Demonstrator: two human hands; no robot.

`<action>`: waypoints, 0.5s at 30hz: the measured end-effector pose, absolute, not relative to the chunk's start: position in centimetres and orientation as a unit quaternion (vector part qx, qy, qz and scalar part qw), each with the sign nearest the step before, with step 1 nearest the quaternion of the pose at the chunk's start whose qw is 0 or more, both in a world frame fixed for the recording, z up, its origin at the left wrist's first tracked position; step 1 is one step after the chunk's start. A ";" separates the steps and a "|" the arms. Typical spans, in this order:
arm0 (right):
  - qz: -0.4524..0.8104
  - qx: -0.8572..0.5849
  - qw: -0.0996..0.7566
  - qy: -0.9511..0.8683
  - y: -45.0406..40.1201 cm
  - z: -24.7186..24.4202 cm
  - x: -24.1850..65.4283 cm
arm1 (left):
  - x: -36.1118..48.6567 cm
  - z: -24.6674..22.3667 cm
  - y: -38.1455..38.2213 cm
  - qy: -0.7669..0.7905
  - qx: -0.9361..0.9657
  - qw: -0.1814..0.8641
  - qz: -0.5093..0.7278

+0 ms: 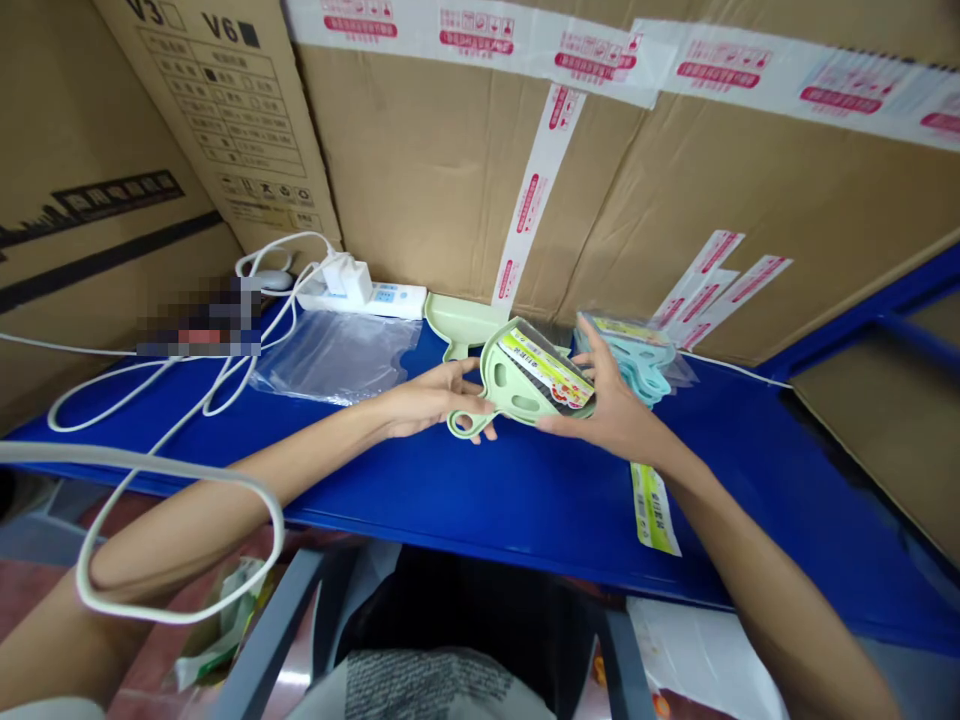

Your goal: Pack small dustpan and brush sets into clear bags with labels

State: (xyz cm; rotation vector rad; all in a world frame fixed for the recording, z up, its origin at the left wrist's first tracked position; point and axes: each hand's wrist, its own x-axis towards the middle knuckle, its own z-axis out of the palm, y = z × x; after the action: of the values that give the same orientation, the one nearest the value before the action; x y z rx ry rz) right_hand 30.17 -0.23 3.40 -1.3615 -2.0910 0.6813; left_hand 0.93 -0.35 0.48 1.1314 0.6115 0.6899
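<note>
A pale green mini dustpan (498,402) is held up over the blue table, between my two hands. My left hand (429,402) is closed around its looped handle end. My right hand (609,405) grips the opposite side, thumb at the lower edge and fingers up by the far edge. A yellow-green printed label card (547,365) lies across the dustpan, with dark bristles, apparently of a small brush, showing beside it. Behind my hands, another green dustpan (469,318) rests on the table. Light blue pieces of similar shape (646,362) sit in clear plastic beyond my right hand.
Clear plastic bags (341,358) lie left of my hands, before a white power strip (397,300) with plugs. White cables (214,385) loop over the left side. A loose label card (655,510) lies near the front edge. Cardboard (420,150) walls the back.
</note>
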 end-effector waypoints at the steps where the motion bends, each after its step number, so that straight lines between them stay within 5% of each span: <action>1: 0.307 -0.505 0.292 -0.752 -0.1 3.3 30.7 | 0.6 0.4 -0.1 0.280 0.519 0.746 0.308; 6: 0.535 -0.489 0.356 -0.590 0.4 3.0 32.1 | -0.5 0.1 1.1 0.275 0.536 0.757 0.254; 15: 0.614 -0.367 0.334 -0.613 -0.3 1.8 31.2 | -1.2 0.8 1.4 0.284 0.553 0.750 0.224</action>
State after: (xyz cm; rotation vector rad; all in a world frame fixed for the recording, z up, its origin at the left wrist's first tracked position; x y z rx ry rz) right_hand 31.24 -0.28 1.82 -0.9588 -1.6008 1.6024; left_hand -1.22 1.35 0.79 1.2087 0.6212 0.4892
